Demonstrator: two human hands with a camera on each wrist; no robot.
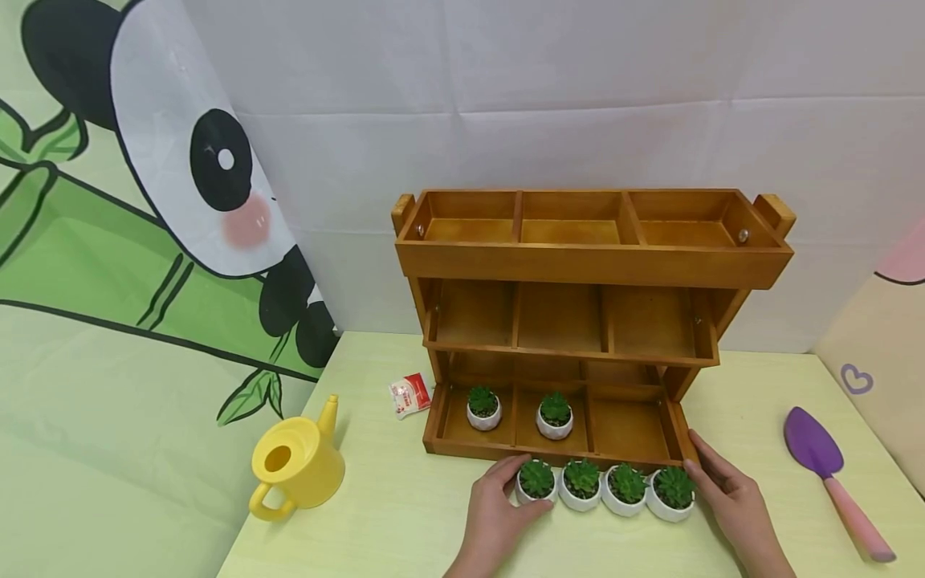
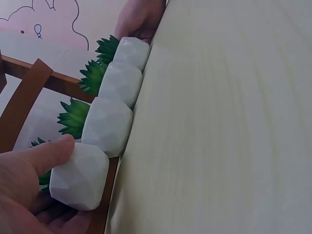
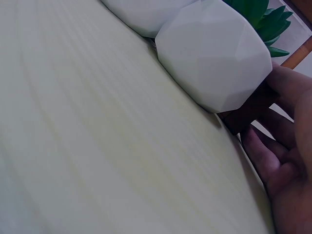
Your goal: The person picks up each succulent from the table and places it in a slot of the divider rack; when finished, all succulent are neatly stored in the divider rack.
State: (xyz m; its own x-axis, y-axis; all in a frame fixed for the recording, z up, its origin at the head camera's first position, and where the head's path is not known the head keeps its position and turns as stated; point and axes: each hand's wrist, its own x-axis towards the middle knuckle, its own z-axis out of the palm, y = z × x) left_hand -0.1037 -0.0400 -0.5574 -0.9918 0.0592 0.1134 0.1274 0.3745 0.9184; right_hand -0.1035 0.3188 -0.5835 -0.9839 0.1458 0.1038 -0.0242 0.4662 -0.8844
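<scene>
Four white pots with green succulents stand in a row along the front of a wooden shelf (image 1: 594, 268). My left hand (image 1: 497, 507) has its thumb and fingers round the leftmost pot (image 1: 536, 482), also seen in the left wrist view (image 2: 80, 176). At the row's other end, my right hand (image 1: 739, 504) touches the shelf's front right corner, its thumb beside the rightmost pot (image 1: 670, 494). Its fingers (image 3: 275, 141) lie by the wooden corner in the right wrist view. Two more potted succulents (image 1: 483, 408) (image 1: 554, 416) occupy the bottom tier's left and middle compartments.
A yellow watering can (image 1: 299, 461) stands at the left. Beside the shelf's left side lies a small red and white packet (image 1: 410, 395). A purple trowel with a pink handle (image 1: 853, 514) is on the right. Printed cloths hang behind and beside the table (image 1: 376, 522).
</scene>
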